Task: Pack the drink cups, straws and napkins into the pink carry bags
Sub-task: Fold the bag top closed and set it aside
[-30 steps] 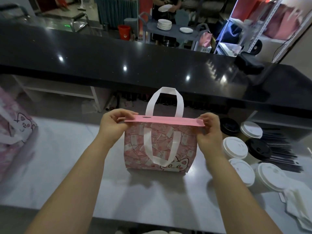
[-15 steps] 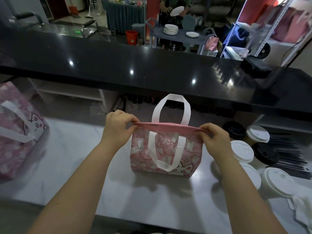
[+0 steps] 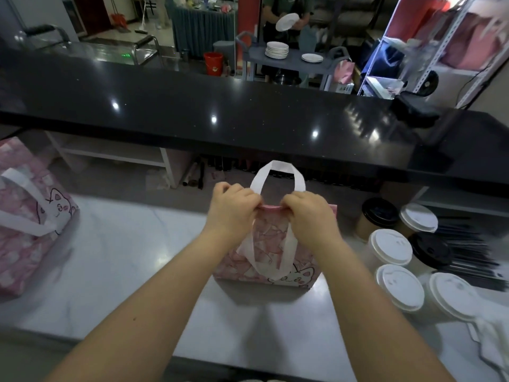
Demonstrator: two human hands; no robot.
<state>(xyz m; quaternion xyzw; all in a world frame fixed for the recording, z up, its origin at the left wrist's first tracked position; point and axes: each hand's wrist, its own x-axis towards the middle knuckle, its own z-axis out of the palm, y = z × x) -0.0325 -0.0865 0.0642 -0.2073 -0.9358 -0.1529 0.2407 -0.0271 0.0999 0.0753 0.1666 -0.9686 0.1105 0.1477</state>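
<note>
On the white counter, the left hand and right hand, a moment ago at the two ends of the pink bag's rim, now pinch its middle together, fingers clenched, likely about to spread it for the cups nearby.

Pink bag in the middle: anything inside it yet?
Cannot tell. Both hands, left and right, pinch the top edge of the pink bag shut, hiding its inside. Lidded cups stand outside, right of it.
</note>
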